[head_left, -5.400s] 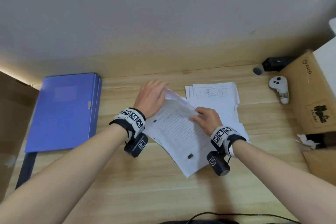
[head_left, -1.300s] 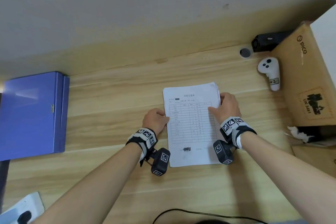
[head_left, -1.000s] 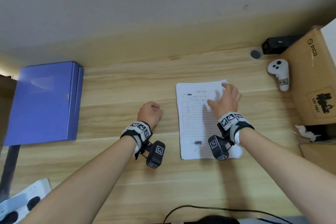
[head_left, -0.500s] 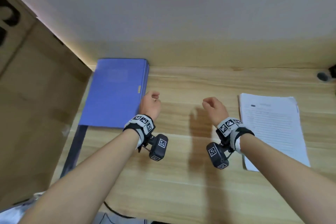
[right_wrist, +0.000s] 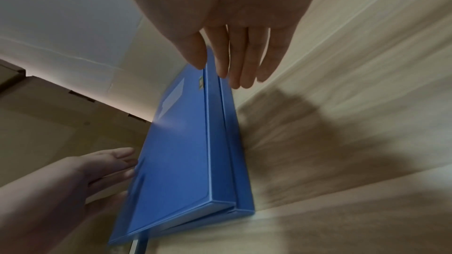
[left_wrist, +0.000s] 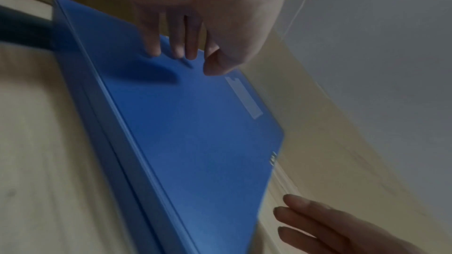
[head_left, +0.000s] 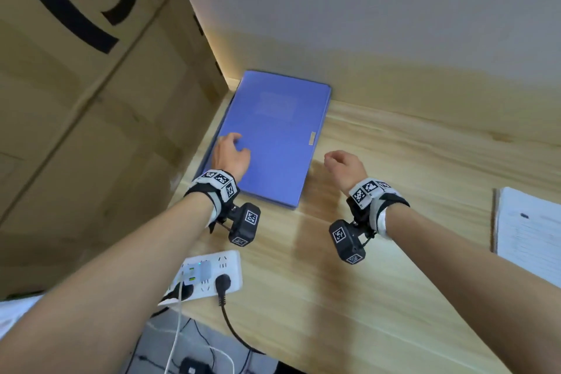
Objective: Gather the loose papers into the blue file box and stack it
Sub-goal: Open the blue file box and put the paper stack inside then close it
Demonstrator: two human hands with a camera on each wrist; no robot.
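The blue file box [head_left: 274, 143] lies closed and flat on the wooden desk, against the wall at the left. My left hand [head_left: 232, 146] is over its left part, with relaxed fingers [left_wrist: 176, 45] reaching down to the lid. My right hand [head_left: 337, 159] hovers just right of the box, holding nothing, and its straight fingers [right_wrist: 234, 61] point at the box's right side wall [right_wrist: 227, 123]. The stack of papers [head_left: 531, 231] lies squared on the desk at the far right, apart from both hands.
A tall cardboard box [head_left: 76, 100] stands close against the file box's left side. A white power strip [head_left: 209, 273] with plugs and cables lies at the desk's near left edge. Bare desk [head_left: 409, 161] runs between the file box and the papers.
Both hands have let go of the squared paper stack and moved left to the blue file box. The left hand is now over its lid. The view has swung left.
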